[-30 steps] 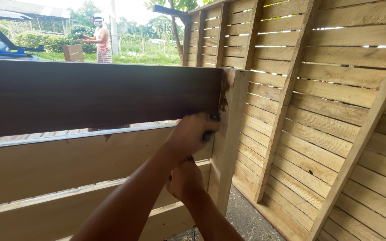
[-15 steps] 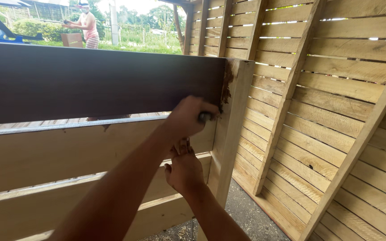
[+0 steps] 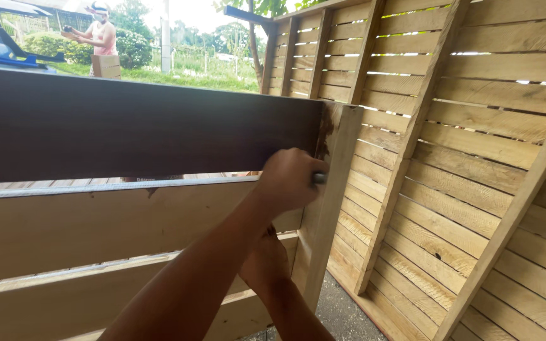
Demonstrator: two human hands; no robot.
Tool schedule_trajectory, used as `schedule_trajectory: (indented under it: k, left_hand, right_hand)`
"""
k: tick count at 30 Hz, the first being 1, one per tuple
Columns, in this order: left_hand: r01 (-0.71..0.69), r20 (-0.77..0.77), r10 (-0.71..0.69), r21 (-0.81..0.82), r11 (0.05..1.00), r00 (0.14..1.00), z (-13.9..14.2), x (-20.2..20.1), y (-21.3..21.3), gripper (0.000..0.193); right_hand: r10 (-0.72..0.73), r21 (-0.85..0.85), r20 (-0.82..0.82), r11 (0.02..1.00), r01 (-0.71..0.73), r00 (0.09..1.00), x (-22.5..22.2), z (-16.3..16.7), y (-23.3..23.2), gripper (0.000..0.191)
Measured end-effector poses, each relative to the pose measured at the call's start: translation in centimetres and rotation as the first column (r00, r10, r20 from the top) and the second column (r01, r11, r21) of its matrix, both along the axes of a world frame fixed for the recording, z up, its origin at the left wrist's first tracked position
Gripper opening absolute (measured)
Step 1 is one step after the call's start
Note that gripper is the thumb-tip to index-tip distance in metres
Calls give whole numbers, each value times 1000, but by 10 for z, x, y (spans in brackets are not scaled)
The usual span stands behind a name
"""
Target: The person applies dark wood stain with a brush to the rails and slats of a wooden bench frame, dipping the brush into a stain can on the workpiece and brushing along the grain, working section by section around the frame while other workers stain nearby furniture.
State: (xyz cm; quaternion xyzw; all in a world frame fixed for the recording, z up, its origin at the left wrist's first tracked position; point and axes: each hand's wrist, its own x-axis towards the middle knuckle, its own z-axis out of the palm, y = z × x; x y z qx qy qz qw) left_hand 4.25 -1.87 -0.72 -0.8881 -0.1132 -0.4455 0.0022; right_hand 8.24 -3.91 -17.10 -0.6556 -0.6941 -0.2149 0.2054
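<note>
Dark board [image 3: 140,126] being held level, its right end butted against upright post [image 3: 333,189]. Small grey tool [image 3: 318,178], possibly brush handle, being clenched in left hand [image 3: 289,180] at board's lower right corner, touching post. Right hand [image 3: 263,262] being kept below, mostly hidden; grip cannot be told. Pale plank [image 3: 96,227] lying under board, narrow gap between. Slatted wall [image 3: 475,158] standing right of post, floor strip open between.

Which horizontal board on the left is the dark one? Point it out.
The top board: dark brown, above the pale boards, level with the left hand.
</note>
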Motion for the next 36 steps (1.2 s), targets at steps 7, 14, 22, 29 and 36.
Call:
schedule_trajectory:
  k: [7,14,22,29,36]
  left_hand:
    - [20,53,-9,-222,975,999,22,-11,16,21]
    - [-153,-68,139,-316,936,988,45,-35,38,14]
    - [-202,-122,177,-239,950,977,34,-37,65,13]
    - [-3,1,4,-176,984,1000,16,57,68,35]
    - [106,115,-71,-332,937,991,17,15,101,32]
  right_hand:
    - [-5,78,-41,997,8,999,8,9,12,62]
    - [-42,41,-93,998,46,995,11,9,27,75]
    - [-59,-26,-154,998,56,986,12,15,44,77]
    - [-4,-19,-230,1000,0,973,20,21,59,68]
    - [-110,52,-28,992,112,994,17,25,79,79]
